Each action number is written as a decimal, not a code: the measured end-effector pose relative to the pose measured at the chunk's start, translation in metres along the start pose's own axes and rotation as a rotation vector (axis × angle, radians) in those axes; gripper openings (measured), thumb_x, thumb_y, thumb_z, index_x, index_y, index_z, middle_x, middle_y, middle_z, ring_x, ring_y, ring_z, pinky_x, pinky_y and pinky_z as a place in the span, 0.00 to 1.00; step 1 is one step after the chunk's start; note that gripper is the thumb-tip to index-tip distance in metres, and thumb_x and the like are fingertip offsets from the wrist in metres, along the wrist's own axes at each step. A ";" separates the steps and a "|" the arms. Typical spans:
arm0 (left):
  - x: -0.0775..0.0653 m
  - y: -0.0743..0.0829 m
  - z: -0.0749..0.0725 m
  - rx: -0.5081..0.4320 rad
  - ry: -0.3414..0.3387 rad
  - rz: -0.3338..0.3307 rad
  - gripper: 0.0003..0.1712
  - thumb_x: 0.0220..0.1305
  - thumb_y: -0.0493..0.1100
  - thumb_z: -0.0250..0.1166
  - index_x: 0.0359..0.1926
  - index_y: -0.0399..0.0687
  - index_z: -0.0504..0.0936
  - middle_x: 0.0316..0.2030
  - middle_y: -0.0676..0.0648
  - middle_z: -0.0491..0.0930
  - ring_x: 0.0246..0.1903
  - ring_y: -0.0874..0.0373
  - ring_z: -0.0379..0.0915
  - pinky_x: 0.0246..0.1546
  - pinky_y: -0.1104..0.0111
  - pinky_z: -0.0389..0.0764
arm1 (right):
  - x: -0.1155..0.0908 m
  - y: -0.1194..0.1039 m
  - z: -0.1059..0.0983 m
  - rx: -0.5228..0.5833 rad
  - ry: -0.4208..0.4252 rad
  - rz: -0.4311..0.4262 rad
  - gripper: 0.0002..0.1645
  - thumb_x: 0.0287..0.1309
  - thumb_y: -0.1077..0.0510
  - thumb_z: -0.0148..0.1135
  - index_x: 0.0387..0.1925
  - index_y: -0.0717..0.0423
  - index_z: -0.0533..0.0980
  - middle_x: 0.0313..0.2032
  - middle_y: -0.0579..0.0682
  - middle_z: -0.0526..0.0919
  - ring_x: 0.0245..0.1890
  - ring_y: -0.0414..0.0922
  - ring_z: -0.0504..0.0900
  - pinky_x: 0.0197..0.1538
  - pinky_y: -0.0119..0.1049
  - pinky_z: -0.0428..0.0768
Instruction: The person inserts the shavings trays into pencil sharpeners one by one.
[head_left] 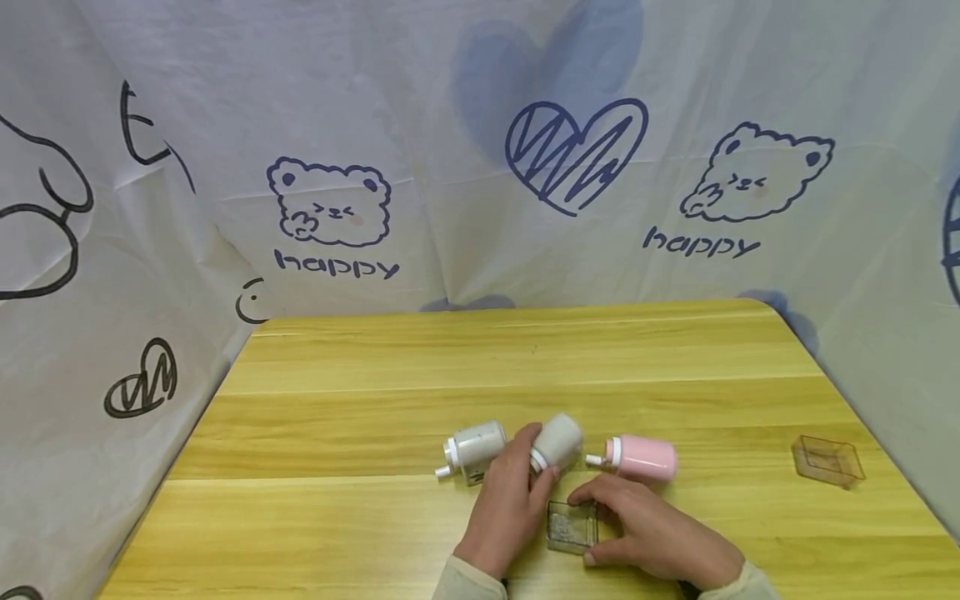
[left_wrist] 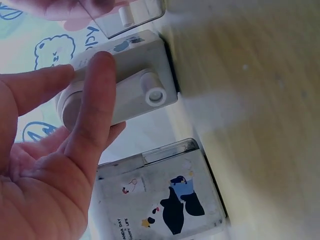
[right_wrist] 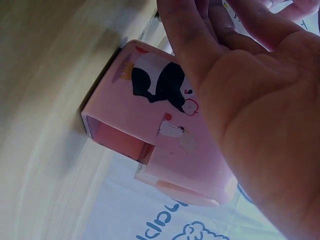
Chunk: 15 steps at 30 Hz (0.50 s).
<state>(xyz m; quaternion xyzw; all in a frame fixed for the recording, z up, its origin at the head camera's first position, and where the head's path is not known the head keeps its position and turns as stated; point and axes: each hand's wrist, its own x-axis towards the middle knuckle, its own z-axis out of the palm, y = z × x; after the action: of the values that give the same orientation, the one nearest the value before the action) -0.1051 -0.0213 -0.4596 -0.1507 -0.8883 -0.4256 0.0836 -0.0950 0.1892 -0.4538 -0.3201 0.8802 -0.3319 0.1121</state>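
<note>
My left hand (head_left: 506,504) grips a white hand-crank pencil sharpener (head_left: 561,439) at the middle of the table. Its crank faces the camera in the left wrist view, with my fingers over the body (left_wrist: 145,60). Between the thumb and fingers of my right hand (head_left: 645,529) is a small clear shavings drawer (head_left: 570,527), close in front of that sharpener. A second white sharpener (head_left: 480,443) lies to the left; the left wrist view shows its panda stickers. Beyond my right hand is a pink sharpener (head_left: 648,458), whose drawer slot appears open in the right wrist view.
A brownish see-through drawer (head_left: 828,460) lies near the right edge of the wooden table (head_left: 360,358). White cloth (head_left: 450,225) with bear and heart drawings hangs behind the table and along both sides.
</note>
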 end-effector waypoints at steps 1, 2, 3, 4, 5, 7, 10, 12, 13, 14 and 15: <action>0.000 0.000 -0.001 0.001 -0.002 0.008 0.29 0.65 0.45 0.61 0.65 0.45 0.67 0.46 0.46 0.77 0.36 0.62 0.71 0.36 0.69 0.74 | 0.000 0.000 0.000 0.000 -0.003 0.000 0.35 0.47 0.35 0.68 0.53 0.48 0.74 0.50 0.41 0.76 0.47 0.38 0.73 0.49 0.37 0.73; 0.000 0.000 -0.002 0.001 -0.007 0.016 0.29 0.65 0.44 0.61 0.66 0.45 0.67 0.49 0.46 0.77 0.38 0.62 0.71 0.37 0.70 0.74 | 0.001 0.000 0.000 0.001 -0.005 0.001 0.35 0.47 0.35 0.68 0.53 0.48 0.74 0.50 0.41 0.76 0.47 0.38 0.73 0.49 0.37 0.73; 0.000 0.001 -0.002 0.001 -0.013 0.020 0.29 0.65 0.44 0.60 0.66 0.46 0.67 0.50 0.45 0.77 0.38 0.62 0.71 0.37 0.70 0.74 | 0.001 0.000 0.000 0.002 -0.008 0.004 0.35 0.47 0.35 0.68 0.53 0.48 0.74 0.50 0.41 0.76 0.47 0.38 0.73 0.49 0.37 0.73; 0.000 0.001 -0.003 0.001 -0.016 0.024 0.29 0.65 0.44 0.60 0.66 0.46 0.68 0.50 0.45 0.77 0.38 0.62 0.71 0.37 0.71 0.74 | 0.001 0.000 0.000 0.002 -0.009 0.005 0.35 0.47 0.35 0.68 0.53 0.49 0.74 0.50 0.41 0.76 0.46 0.38 0.73 0.49 0.37 0.74; -0.001 0.001 -0.004 0.002 -0.019 0.026 0.29 0.64 0.44 0.60 0.66 0.46 0.68 0.50 0.45 0.77 0.38 0.62 0.71 0.37 0.71 0.74 | 0.001 0.000 0.000 0.002 -0.008 0.002 0.35 0.47 0.36 0.68 0.53 0.49 0.74 0.50 0.41 0.77 0.46 0.38 0.73 0.48 0.37 0.74; -0.001 0.001 -0.006 0.006 -0.019 0.031 0.29 0.62 0.42 0.61 0.64 0.47 0.70 0.49 0.46 0.77 0.39 0.62 0.71 0.38 0.72 0.75 | 0.001 0.000 0.001 0.006 -0.006 0.003 0.34 0.47 0.36 0.68 0.53 0.49 0.74 0.49 0.41 0.76 0.45 0.38 0.73 0.48 0.37 0.74; -0.002 0.002 -0.009 0.008 -0.022 0.026 0.28 0.57 0.41 0.62 0.61 0.49 0.74 0.47 0.47 0.78 0.37 0.63 0.71 0.36 0.72 0.74 | 0.000 0.001 0.001 0.022 -0.001 -0.003 0.34 0.48 0.37 0.69 0.52 0.50 0.74 0.49 0.42 0.76 0.44 0.37 0.73 0.47 0.36 0.75; -0.003 0.003 -0.011 0.007 -0.028 0.019 0.29 0.53 0.40 0.62 0.59 0.50 0.75 0.45 0.48 0.78 0.35 0.63 0.70 0.35 0.72 0.74 | 0.000 0.001 0.002 0.031 0.002 -0.005 0.33 0.48 0.38 0.69 0.52 0.50 0.74 0.48 0.42 0.77 0.44 0.37 0.73 0.46 0.36 0.75; -0.003 0.003 -0.012 0.005 -0.033 0.013 0.29 0.52 0.40 0.62 0.58 0.51 0.75 0.44 0.49 0.78 0.34 0.63 0.70 0.33 0.72 0.74 | 0.000 0.001 0.002 0.037 0.004 -0.008 0.33 0.48 0.39 0.69 0.52 0.50 0.74 0.48 0.42 0.77 0.43 0.37 0.73 0.46 0.36 0.75; -0.004 0.003 -0.013 0.006 -0.036 0.008 0.29 0.52 0.40 0.62 0.58 0.51 0.76 0.44 0.49 0.78 0.34 0.63 0.69 0.33 0.71 0.73 | 0.000 0.002 0.002 0.037 0.006 -0.009 0.33 0.48 0.39 0.69 0.52 0.50 0.74 0.48 0.42 0.77 0.43 0.36 0.73 0.45 0.36 0.75; -0.004 0.003 -0.013 0.010 -0.037 0.009 0.29 0.52 0.40 0.62 0.58 0.51 0.75 0.44 0.50 0.78 0.34 0.63 0.70 0.34 0.71 0.74 | -0.001 0.002 0.002 0.037 0.006 -0.006 0.33 0.48 0.39 0.69 0.52 0.50 0.74 0.48 0.42 0.77 0.43 0.36 0.73 0.45 0.36 0.75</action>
<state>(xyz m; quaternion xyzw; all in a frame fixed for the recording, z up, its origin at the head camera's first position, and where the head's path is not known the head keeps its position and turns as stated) -0.1003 -0.0309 -0.4504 -0.1621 -0.8912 -0.4179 0.0697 -0.0945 0.1896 -0.4570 -0.3196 0.8733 -0.3494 0.1142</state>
